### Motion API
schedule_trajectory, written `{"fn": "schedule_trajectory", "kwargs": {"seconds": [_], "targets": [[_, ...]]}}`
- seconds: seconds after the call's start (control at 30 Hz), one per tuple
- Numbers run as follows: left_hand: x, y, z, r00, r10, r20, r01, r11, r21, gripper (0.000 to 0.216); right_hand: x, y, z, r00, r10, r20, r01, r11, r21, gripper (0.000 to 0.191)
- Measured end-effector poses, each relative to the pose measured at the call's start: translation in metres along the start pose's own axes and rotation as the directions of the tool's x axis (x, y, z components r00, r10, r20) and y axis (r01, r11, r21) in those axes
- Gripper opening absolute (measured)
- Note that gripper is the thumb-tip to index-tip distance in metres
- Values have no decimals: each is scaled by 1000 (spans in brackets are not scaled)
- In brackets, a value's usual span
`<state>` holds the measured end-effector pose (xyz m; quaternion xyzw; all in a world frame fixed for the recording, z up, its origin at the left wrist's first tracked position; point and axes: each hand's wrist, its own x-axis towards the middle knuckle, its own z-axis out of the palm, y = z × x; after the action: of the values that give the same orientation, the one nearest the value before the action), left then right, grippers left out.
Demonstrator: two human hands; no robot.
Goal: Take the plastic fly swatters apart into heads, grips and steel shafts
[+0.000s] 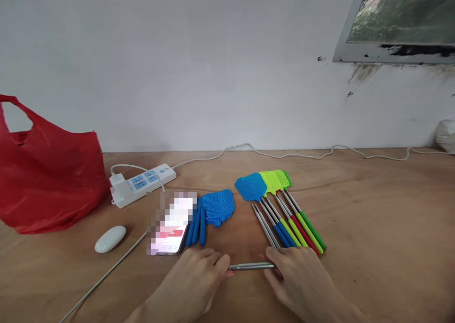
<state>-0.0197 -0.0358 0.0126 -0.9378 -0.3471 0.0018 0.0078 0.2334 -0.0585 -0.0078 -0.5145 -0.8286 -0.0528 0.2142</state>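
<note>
Both of my hands grip a thin silver metal rod (250,266) held level just over the table. My left hand (197,278) is closed around its left end, my right hand (296,271) around its right end; the fingers cover both ends. Beyond my right hand lie several fly swatters with silver shafts and blue, yellow-green, red and green handles (305,226), their blue head (251,186) and yellow-green head (272,181) pointing away. Bare metal rods (265,223) lie just left of them. Past my left hand are loose blue handles (195,226) and stacked blue swatter heads (217,205).
A lit phone (174,223), partly blurred, lies left of the blue handles. Further left are a white power strip (142,183), a white oval object (110,239) and a red plastic bag (50,171). A white cable (280,155) runs along the wall.
</note>
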Motion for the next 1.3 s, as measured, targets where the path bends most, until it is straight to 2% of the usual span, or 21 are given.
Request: {"fn": "schedule_trajectory", "kwargs": {"seconds": [0.2,0.57,0.67,0.77,0.9,1.13,1.3], "targets": [[7,7,-1,998,3,55,-4,1000,26,20,3,-7,0,998,38,57,-35,998,-50,16],[11,11,0,996,-27,84,26,1000,6,18,2,-13,6,995,57,80,-52,997,-61,16],[10,10,-2,999,7,41,-4,998,-55,21,2,-9,6,1000,29,3,-29,999,-27,20],[5,5,-7,996,69,-48,-75,989,-129,30,4,-2,-1,995,-7,-97,5,1000,-16,29],[-1,-1,-13,988,82,-132,-103,981,-162,34,7,5,-9,993,-36,-114,31,999,-43,32],[1,6,-6,1000,-22,-6,21,988,-150,23,11,1,-8,991,-43,-127,34,997,-70,37],[5,10,-9,996,-85,34,90,980,-179,22,12,-5,-8,994,-33,-99,25,996,-84,28]]}}
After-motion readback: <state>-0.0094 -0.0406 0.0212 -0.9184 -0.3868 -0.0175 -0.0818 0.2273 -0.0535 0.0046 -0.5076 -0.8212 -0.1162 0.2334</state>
